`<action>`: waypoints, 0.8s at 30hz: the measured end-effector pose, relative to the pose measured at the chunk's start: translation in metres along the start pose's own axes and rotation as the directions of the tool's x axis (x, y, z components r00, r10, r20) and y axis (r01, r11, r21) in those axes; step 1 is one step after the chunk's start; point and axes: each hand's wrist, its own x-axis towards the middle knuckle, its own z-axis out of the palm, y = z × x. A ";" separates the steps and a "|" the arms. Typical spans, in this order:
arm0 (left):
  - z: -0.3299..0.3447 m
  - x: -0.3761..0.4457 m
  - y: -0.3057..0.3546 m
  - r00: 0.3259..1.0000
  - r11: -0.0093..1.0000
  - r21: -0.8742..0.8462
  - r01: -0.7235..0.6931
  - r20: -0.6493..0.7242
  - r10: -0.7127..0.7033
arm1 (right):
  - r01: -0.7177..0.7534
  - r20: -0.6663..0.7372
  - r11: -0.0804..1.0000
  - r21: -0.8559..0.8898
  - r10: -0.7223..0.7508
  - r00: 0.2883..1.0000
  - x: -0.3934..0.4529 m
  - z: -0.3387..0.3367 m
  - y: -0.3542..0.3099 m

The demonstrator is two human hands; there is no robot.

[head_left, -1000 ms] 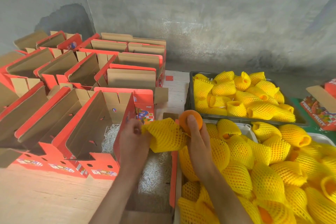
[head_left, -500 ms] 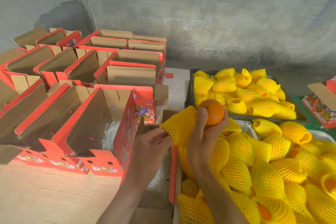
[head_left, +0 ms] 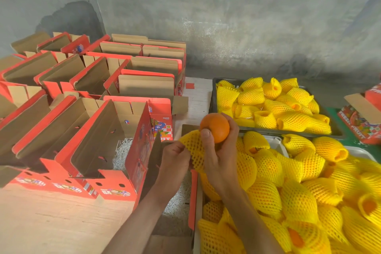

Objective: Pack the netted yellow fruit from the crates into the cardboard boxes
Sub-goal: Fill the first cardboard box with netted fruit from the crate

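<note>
Bare orange in the right hand, its yellow net sleeve pinched in the left, above the open box.

Head view: the right hand (head_left: 220,163) is curled round an orange (head_left: 215,128), thumb pressed on its front, fingers wrapped behind; the fruit sits uncovered at the fingertips. The left hand (head_left: 175,161) is closed, pinching the edge of the yellow net sleeve (head_left: 193,150), which hangs between both hands just under the orange. Both hands are over the nearest cardboard box (head_left: 177,202), lined with white shredded paper. Netted fruit fills the near crate (head_left: 276,142) on the right and the dark crate (head_left: 334,134) behind it. Empty red boxes (head_left: 86,134) crowd the desk (head_left: 51,222) on the left.
</note>
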 end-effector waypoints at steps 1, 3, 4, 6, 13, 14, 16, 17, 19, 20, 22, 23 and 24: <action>-0.005 -0.001 -0.003 1.000 0.997 0.074 0.023 -0.009 -0.022 | -0.018 -0.012 1.000 0.023 0.018 1.000 0.000 -0.001 -0.001; -0.016 -0.005 -0.008 0.995 0.966 0.238 0.099 -0.051 -0.090 | -0.044 -0.058 0.998 0.054 0.047 0.997 0.000 -0.002 0.000; -0.023 -0.004 -0.013 0.995 0.961 0.261 0.094 -0.053 -0.083 | -0.054 -0.071 0.997 0.049 0.057 0.996 -0.001 -0.003 0.001; -0.023 -0.011 -0.005 0.988 0.987 0.140 0.075 0.127 -0.093 | -0.068 -0.056 0.998 -0.009 0.068 0.996 0.000 -0.005 0.003; -0.020 -0.013 0.002 0.957 1.000 -0.012 0.010 0.291 -0.006 | -0.159 0.164 0.978 -0.132 0.180 0.970 0.004 -0.012 0.016; -0.019 -0.012 0.000 0.954 0.999 -0.040 0.023 0.300 -0.010 | -0.130 0.173 0.983 -0.132 0.152 0.973 0.006 -0.013 0.016; -0.015 -0.011 0.001 0.959 0.992 -0.107 0.069 0.282 -0.036 | -0.082 0.192 0.991 -0.103 0.101 0.976 0.009 -0.014 0.018; -0.014 -0.011 0.000 0.962 0.986 -0.140 0.086 0.269 -0.046 | -0.084 0.214 0.994 -0.068 0.097 0.972 0.009 -0.013 0.020; -0.014 -0.008 0.000 0.970 0.973 -0.207 0.103 0.239 -0.051 | -0.106 0.284 0.994 0.000 0.102 0.953 0.007 -0.012 0.021; -0.013 -0.007 0.000 0.974 0.966 -0.231 0.114 0.217 -0.063 | -0.102 0.302 0.995 0.008 0.095 0.949 0.006 -0.011 0.021; -0.013 -0.004 -0.001 0.982 0.968 -0.209 0.138 0.153 -0.107 | -0.051 0.283 0.999 0.000 0.049 0.958 0.005 -0.010 0.018; -0.013 -0.004 -0.002 0.985 0.977 -0.154 0.144 0.116 -0.127 | -0.020 0.256 1.000 0.005 0.018 0.967 0.005 -0.011 0.017; -0.014 -0.003 -0.003 0.986 0.984 -0.088 0.153 0.079 -0.146 | 0.008 0.225 1.000 0.015 -0.011 0.974 0.005 -0.012 0.018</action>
